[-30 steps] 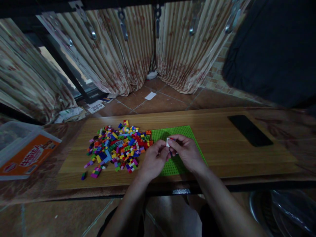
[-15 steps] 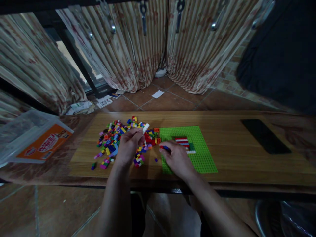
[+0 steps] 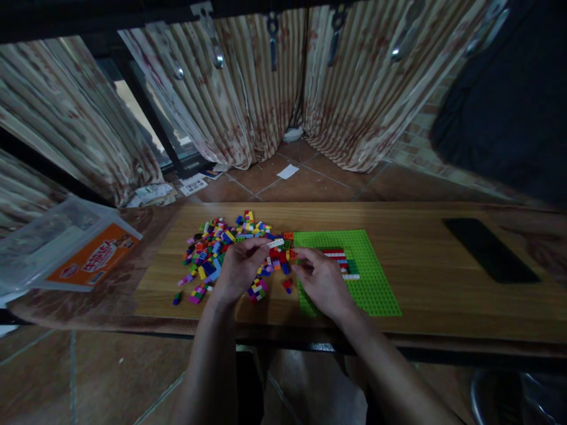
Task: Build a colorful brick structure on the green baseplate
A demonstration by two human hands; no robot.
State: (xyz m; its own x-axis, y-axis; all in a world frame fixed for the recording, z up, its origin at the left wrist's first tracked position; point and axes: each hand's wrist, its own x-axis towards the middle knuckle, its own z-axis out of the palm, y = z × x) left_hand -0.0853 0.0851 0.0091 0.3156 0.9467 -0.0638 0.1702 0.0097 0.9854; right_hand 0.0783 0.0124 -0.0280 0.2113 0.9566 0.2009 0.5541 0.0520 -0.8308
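Observation:
My left hand (image 3: 239, 268) is closed, pinching a long white brick (image 3: 275, 242) between thumb and fingertips above the right side of the loose brick pile (image 3: 217, 248). My right hand (image 3: 322, 282) hovers over the left part of the green baseplate (image 3: 376, 289). Its thumb and index finger are apart, and I see nothing between them. Red and white striped rows of bricks (image 3: 336, 255), with a green part beside them, stand on the baseplate, partly behind my right hand. A small red and blue piece (image 3: 287, 286) lies on the table left of that hand.
The wooden table (image 3: 425, 254) carries a dark flat slab (image 3: 491, 251) on the right. A clear plastic box (image 3: 71, 248) with an orange label stands at the left. Curtains (image 3: 248, 100) hang beyond the table, and a dark cloth shape (image 3: 509, 106) fills the upper right.
My right hand has let go of the small blue and red bricks, which now lie on the table. My left hand has shifted right with the white brick, tilting it flatter. The view has shifted slightly.

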